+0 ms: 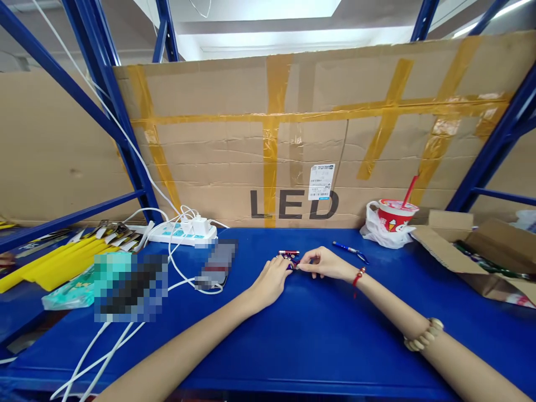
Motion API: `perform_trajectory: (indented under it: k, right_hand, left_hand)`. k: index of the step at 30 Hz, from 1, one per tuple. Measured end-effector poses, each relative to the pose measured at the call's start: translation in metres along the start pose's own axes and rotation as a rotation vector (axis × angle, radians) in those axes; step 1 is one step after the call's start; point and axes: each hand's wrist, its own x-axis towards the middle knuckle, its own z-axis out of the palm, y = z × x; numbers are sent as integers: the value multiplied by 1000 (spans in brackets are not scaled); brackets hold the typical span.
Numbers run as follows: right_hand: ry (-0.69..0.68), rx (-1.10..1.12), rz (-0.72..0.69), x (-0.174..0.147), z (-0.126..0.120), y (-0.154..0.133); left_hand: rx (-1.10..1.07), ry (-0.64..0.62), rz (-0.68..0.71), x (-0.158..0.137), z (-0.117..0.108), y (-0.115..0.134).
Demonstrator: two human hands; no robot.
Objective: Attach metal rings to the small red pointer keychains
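Near the middle of the blue table (301, 335), my left hand (270, 282) rests with bent fingers closed over a small, shiny, dark purple and red piece (290, 266). My right hand (329, 263) meets it from the right, thumb and fingertips pinched at the same spot; the fingers largely cover what they grip. Just beyond the left fingertips lies a short red cylinder with silvery ends (288, 253). Behind my right hand is a slim blue pen-like item (345, 247) with a dark loop at its near end.
On the left are a phone (218, 262), a white power strip (184, 231) with cables, a blurred dark object (132, 287) and yellow packages (62, 259). A red cup with a straw (396, 215) and an open cardboard box (481, 257) stand right. Cardboard (218, 162) walls the back.
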Motion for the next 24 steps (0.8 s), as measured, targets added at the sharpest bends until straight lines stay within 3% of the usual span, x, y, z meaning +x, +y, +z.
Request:
perform_trajectory:
  k: [5, 12, 17, 21, 22, 24]
  right_hand:
    - [114, -350, -1, -1, -6, 4]
    - [154, -503, -45, -8, -6, -5]
    - [225, -563, -66, -9, -5, -9]
    - [347, -620, -92, -17, -10, -23]
    - [396, -643, -121, -24, -13, -31]
    - [502, -616, -272, -47, -17, -51]
  left_hand:
    - [-38, -25, -91, 2, -5, 0]
    - [-145, 34, -99, 8, -4, -12]
    - [26, 20, -144, 0, -18, 4]
    - [83, 167, -168, -61, -26, 52]
    - [74, 231, -101, -84, -25, 65]
    - [71, 304, -29, -134, -22, 86]
